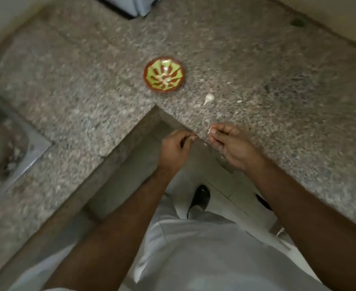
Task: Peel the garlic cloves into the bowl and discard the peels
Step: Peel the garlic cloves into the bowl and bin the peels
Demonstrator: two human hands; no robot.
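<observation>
The bowl (163, 75) — red-brown with a green leaf pattern and pale cloves inside — sits on the speckled counter (257, 66) just above frame centre. One unpeeled clove (208, 98) lies below and right of it, near the counter's inner corner. At that edge, the right hand (230, 144) pinches a pale clove bit (211, 130) in its grip; the left hand (176, 151) curls, pinching a thin white peel. Bare counter spreads on both sides — a sink (9, 152) sits at far left.
</observation>
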